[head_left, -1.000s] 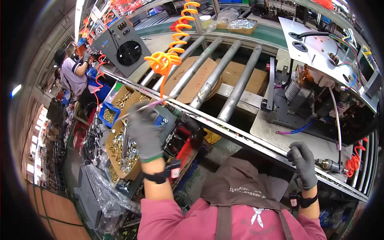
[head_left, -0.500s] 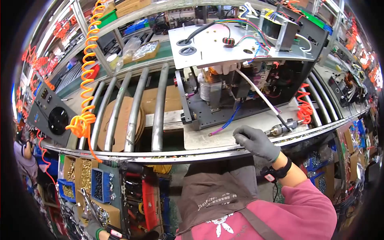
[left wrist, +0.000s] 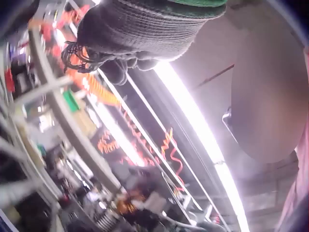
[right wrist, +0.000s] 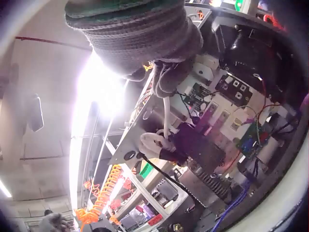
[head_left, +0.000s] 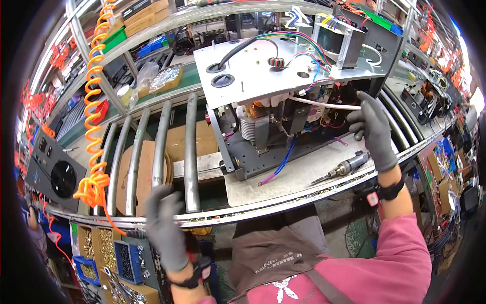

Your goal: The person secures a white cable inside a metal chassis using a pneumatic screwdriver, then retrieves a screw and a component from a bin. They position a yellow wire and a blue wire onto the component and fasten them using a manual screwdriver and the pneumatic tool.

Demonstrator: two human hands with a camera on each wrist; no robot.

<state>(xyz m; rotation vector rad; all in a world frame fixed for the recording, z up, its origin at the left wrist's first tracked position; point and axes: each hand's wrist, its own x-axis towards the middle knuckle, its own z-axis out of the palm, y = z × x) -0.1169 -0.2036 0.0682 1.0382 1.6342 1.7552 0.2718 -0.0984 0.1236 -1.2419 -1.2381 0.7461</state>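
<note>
Pinching the white cable (head_left: 329, 105) in your gloved right hand (head_left: 374, 129), you hold its long axis nearly level, running rightward from inside the open-sided machine (head_left: 288, 124) beneath the metal panel (head_left: 263, 76), while your blurred left hand (head_left: 166, 228) hovers near the steel rollers (head_left: 191, 152), its grip impossible to tell.

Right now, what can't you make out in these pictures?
Head: far end of white round cable, hidden by right grey knit-gloved hand.
Head, left wrist: whether left grey knit-gloved hand holds anything; blurred.
Head: pale lettering on brown cloth apron; too small.
</note>
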